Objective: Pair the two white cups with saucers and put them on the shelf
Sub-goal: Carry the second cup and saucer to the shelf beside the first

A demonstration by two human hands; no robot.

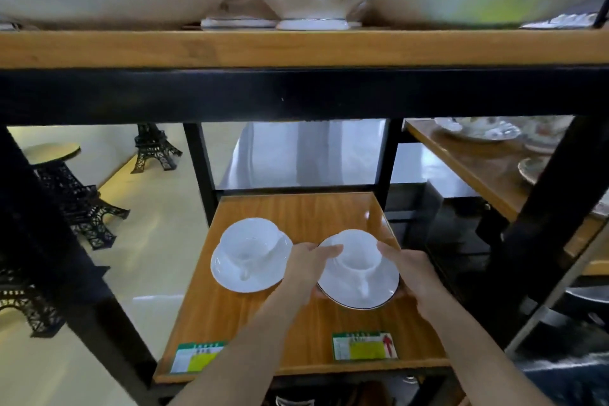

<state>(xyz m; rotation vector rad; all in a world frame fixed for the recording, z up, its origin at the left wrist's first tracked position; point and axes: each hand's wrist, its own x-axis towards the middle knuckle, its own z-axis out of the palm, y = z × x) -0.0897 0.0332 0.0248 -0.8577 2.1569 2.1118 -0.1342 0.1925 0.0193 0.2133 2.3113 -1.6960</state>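
Observation:
On the lower wooden shelf (296,333), a white cup (252,242) stands on its white saucer (230,277) at the left, untouched. To its right a second white cup (357,252) sits on a dark-rimmed white saucer (365,290), which looks slightly tilted over the board. My left hand (308,265) grips that saucer's left edge, thumb by the cup. My right hand (413,269) grips its right edge. Whether the saucer rests on the shelf or hangs just above it is unclear.
Two green and yellow price labels (362,345) lie at the shelf's front edge. The upper shelf (296,49) carries floral bowls and plates. Black frame posts (540,208) flank the shelf. Black Eiffel tower models (155,148) stand on the floor at left. More dishes fill a shelf (478,161) at right.

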